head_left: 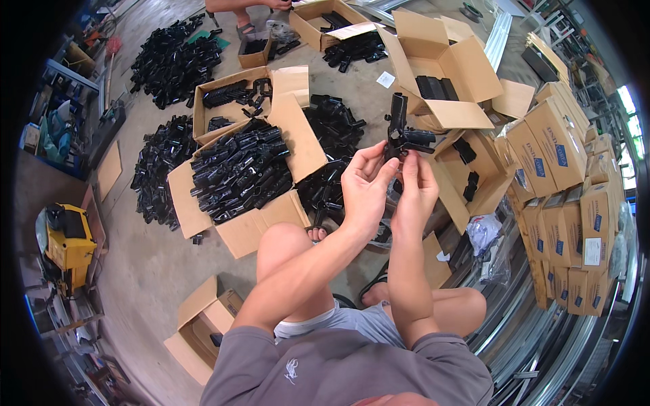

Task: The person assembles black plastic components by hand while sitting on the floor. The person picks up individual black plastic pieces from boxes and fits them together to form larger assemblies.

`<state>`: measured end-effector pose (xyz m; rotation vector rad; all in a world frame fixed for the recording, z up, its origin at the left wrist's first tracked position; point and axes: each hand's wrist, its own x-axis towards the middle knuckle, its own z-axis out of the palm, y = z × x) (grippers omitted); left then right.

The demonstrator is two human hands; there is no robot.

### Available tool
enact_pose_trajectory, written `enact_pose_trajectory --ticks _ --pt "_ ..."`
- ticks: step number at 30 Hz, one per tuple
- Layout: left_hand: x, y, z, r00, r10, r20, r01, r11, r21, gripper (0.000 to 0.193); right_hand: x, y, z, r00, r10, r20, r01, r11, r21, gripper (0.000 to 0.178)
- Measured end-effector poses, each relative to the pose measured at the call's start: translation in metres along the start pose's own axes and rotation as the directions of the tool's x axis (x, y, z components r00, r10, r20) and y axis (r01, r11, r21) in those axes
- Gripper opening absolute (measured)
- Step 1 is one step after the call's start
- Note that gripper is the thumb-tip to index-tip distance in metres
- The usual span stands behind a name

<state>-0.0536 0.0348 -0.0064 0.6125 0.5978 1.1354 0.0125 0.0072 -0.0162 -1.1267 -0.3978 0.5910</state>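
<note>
Both my hands are raised in front of me around a black plastic bracket-like part (399, 132), which has a long upright arm and a shorter one sticking out to the right. My left hand (365, 179) pinches its lower left side. My right hand (415, 189) grips it from below, fingertips close to the left ones. Just left of my hands, a cardboard box (257, 223) is heaped with similar black parts (240, 169). Beyond my right hand, another open carton (487, 186) holds a few black pieces (470, 186).
Piles of black parts (176, 61) cover the floor at left and centre. An open carton (440, 64) stands ahead. Stacked cartons (548, 155) and metal profiles (542, 365) lie to the right. A yellow machine (68, 243) stands at left. Another person's hand (277, 4) shows at the top.
</note>
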Motion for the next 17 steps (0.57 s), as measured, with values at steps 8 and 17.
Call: enact_pose_trajectory --ticks 8,17 --pt "-0.002 -0.001 0.002 1.0 -0.014 0.004 0.014 1.0 -0.025 0.033 0.005 0.003 -0.009 0.998 -0.055 0.016 0.056 0.991 -0.12 0.018" --pt "-0.001 -0.005 0.004 1.0 -0.016 -0.006 0.016 1.0 -0.022 0.033 -0.003 -0.006 0.001 0.997 -0.077 0.003 0.076 0.983 -0.166 0.027"
